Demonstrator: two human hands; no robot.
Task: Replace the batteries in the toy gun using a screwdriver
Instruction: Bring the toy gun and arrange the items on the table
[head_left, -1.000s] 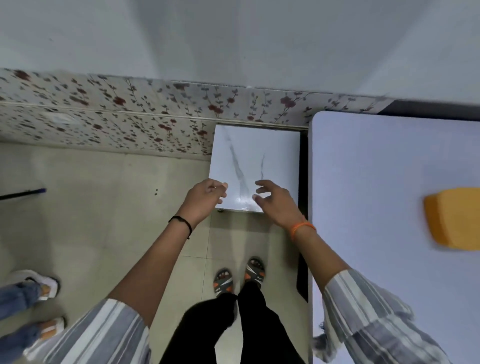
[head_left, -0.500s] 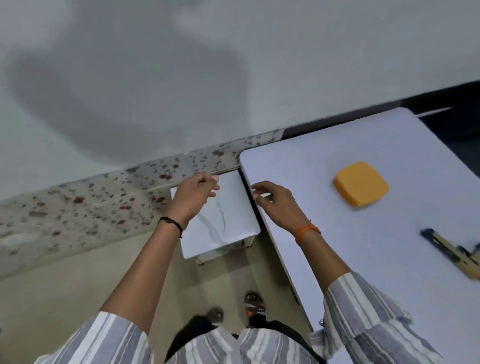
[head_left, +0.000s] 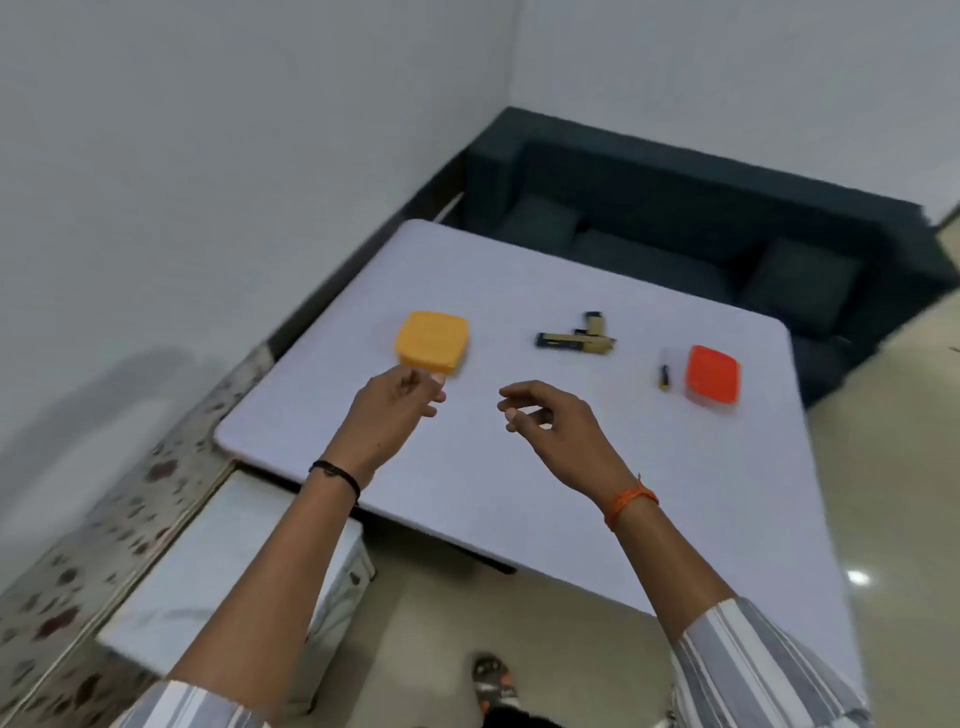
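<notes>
Toy gun (head_left: 574, 340) flat on table (head_left: 519, 467), barrel leftward; both hands loosely curled, empty.

One toy gun (head_left: 574, 339), one small screwdriver (head_left: 664, 377) and two lidded boxes, one yellow box (head_left: 432, 342) and one orange-red box (head_left: 712, 373), are counted on the bench (head_left: 649, 467), all beyond the fingers. Two hands are seen, a left hand (head_left: 387, 415) and a right hand (head_left: 558, 426).

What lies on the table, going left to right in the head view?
Yellow box → toy gun → screwdriver → orange box.
</notes>
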